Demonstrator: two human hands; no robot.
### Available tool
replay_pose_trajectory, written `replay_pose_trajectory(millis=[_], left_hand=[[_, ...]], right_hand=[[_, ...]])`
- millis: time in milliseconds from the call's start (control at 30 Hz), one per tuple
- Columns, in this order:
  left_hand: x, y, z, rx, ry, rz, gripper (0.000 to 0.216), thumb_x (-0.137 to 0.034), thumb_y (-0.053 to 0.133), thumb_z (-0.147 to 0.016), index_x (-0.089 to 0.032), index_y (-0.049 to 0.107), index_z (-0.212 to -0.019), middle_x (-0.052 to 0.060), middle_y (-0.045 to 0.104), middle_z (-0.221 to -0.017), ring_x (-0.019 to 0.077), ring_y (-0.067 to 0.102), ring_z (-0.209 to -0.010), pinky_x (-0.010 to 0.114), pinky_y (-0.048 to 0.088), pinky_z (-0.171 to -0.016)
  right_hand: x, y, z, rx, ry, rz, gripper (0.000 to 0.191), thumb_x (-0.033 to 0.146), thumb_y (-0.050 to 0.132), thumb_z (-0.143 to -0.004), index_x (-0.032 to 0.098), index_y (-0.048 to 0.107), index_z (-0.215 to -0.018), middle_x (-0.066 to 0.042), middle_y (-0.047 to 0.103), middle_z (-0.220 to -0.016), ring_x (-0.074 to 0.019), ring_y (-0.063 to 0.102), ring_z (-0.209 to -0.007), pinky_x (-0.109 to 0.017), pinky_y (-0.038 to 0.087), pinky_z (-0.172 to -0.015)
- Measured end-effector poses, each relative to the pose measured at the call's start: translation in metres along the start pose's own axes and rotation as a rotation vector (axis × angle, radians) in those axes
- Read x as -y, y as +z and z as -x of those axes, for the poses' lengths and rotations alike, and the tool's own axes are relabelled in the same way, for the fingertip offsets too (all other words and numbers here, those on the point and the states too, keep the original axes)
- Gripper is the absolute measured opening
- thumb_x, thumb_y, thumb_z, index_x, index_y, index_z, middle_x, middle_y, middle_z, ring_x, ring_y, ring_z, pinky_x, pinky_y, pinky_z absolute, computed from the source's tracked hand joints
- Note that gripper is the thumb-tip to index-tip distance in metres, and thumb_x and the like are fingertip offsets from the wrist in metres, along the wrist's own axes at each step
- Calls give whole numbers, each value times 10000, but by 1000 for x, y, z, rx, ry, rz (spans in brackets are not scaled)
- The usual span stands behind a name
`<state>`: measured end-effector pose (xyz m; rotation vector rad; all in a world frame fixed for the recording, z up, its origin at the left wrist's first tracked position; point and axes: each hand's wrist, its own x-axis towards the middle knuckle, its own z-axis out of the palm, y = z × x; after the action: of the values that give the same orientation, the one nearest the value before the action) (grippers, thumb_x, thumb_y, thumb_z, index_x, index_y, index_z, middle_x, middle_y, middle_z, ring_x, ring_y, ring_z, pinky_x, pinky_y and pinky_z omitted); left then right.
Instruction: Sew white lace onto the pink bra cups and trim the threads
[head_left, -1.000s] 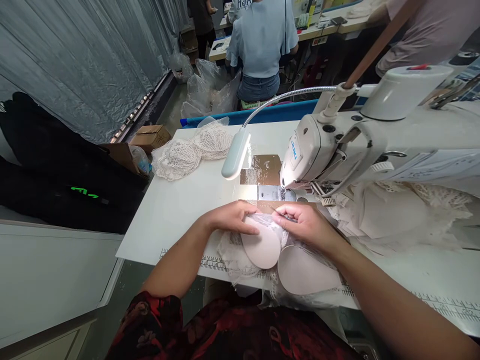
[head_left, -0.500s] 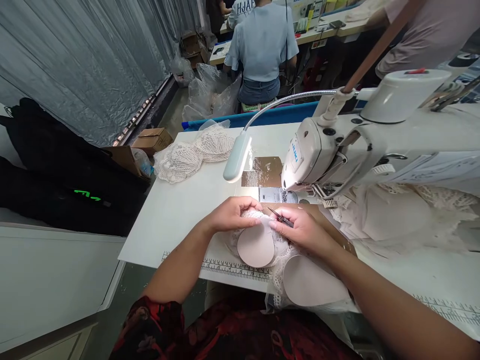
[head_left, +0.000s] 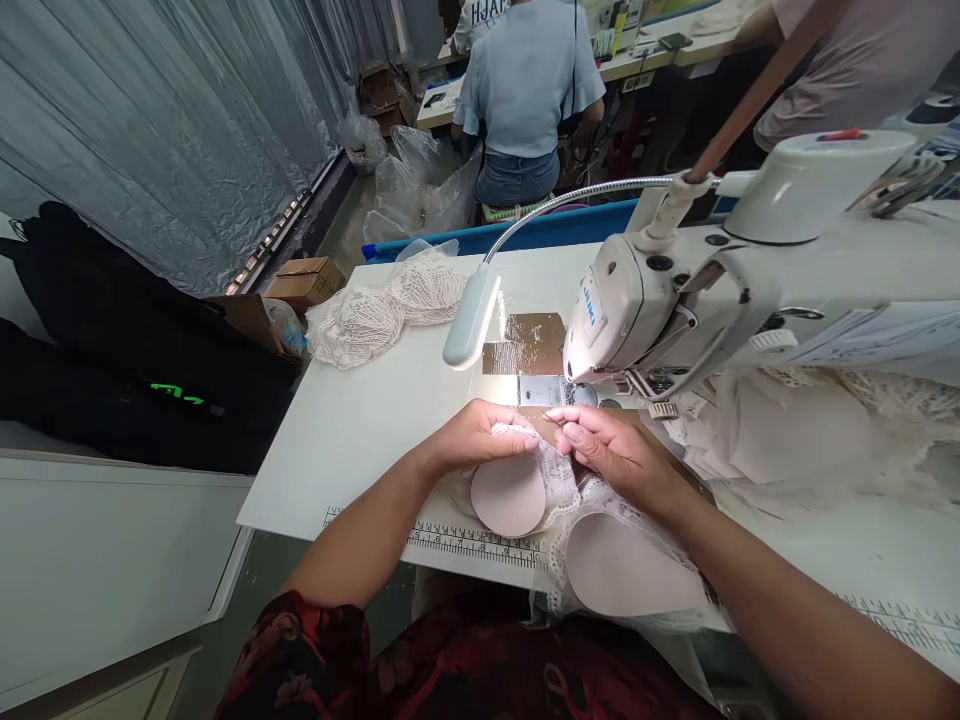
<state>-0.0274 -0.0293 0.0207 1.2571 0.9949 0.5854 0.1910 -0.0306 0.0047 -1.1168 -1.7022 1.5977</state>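
A white lace bra with pale smooth cups (head_left: 510, 495) lies on the machine table's front part, its second cup (head_left: 630, 565) hanging near the edge. My left hand (head_left: 487, 435) is closed on the lace at the top of the nearer-left cup, thumb on top. My right hand (head_left: 600, 445) sits just right of it, fingers pinched around a small dark pointed tool (head_left: 552, 419). Only its thin tip shows; the fingers hide the rest. Both hands are in front of the sewing machine's needle plate (head_left: 541, 390).
The white sewing machine (head_left: 622, 300) stands close behind my right hand. A lamp (head_left: 472, 318) on a bendable arm hangs over the table. More lace cups (head_left: 356, 325) lie at the back left, and a lace pile (head_left: 780, 425) at the right. A person (head_left: 521, 90) sits beyond.
My right hand has shifted slightly up and its fingers have turned, so less of the dark tool shows. My left hand still grips the lace, a little to the right.
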Motion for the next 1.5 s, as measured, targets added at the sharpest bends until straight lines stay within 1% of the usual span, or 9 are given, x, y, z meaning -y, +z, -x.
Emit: replay_pose_trajectory(millis=[167, 467, 767, 1033, 1167, 1267, 1367, 1433, 1500], left_hand=[[6, 0, -3, -43, 0, 108, 286, -367, 763, -706, -111, 721, -828, 34, 650, -732, 123, 550, -687, 255, 418, -668], [9, 4, -6, -10, 3, 95, 278, -357, 794, -663, -106, 730, -763, -19, 554, -600, 80, 446, -597, 227, 331, -581], [3, 5, -3, 3, -23, 16, 303, -398, 772, -673, -105, 701, -695, -28, 487, -580, 76, 388, -575, 227, 289, -542], [3, 6, -3, 103, 7, -78, 375, -446, 759, -659, -99, 622, -627, -42, 385, -576, 65, 327, -567, 220, 218, -512], [5, 8, -3, 118, -10, -114, 411, -468, 751, -656, -103, 577, -582, -51, 334, -557, 57, 279, -543, 218, 185, -490], [6, 9, -4, 114, 9, -132, 383, -448, 744, -680, -103, 602, -593, -51, 353, -548, 57, 303, -537, 211, 203, -483], [6, 6, -5, 113, 51, -135, 293, -394, 737, -713, -108, 677, -698, -28, 488, -599, 74, 425, -590, 196, 312, -531], [5, 2, -4, 138, 68, -132, 258, -357, 720, -744, -118, 715, -840, 18, 617, -747, 110, 533, -708, 207, 405, -639], [5, -2, -3, 184, 71, -133, 279, -333, 709, -761, -127, 715, -949, 61, 668, -910, 146, 586, -828, 230, 445, -739]], right_hand=[[8, -2, 0, -15, -39, 120, 349, 439, 588, -829, 183, 624, -1063, -55, 655, -884, -185, 608, -765, -312, 491, -656], [22, 3, -1, -19, -87, 196, 212, 362, 588, -800, 197, 669, -905, -58, 691, -913, -199, 627, -813, -343, 511, -740], [16, 2, -2, -34, -121, 261, 213, 373, 559, -836, 203, 687, -849, -47, 677, -849, -192, 603, -785, -322, 476, -689], [16, -1, -3, 146, -33, 172, 266, 442, 567, -836, 190, 632, -894, 2, 571, -677, -130, 511, -611, -265, 405, -539], [14, 5, -5, 144, -26, 128, 243, 434, 572, -826, 193, 604, -836, 3, 577, -663, -127, 504, -593, -265, 391, -520], [13, 8, -7, 88, -46, 156, 228, 412, 573, -820, 189, 604, -784, -9, 596, -678, -135, 518, -610, -271, 395, -536], [12, 6, -6, 31, -32, 119, 232, 422, 576, -816, 194, 594, -778, 15, 555, -619, -128, 496, -567, -266, 384, -517], [11, 2, -5, 26, 18, 60, 247, 447, 576, -815, 199, 570, -809, 39, 514, -570, -117, 462, -514, -259, 363, -484], [10, -4, -4, 37, 63, 38, 267, 465, 576, -812, 201, 559, -849, 42, 520, -581, -116, 460, -512, -256, 357, -482]])
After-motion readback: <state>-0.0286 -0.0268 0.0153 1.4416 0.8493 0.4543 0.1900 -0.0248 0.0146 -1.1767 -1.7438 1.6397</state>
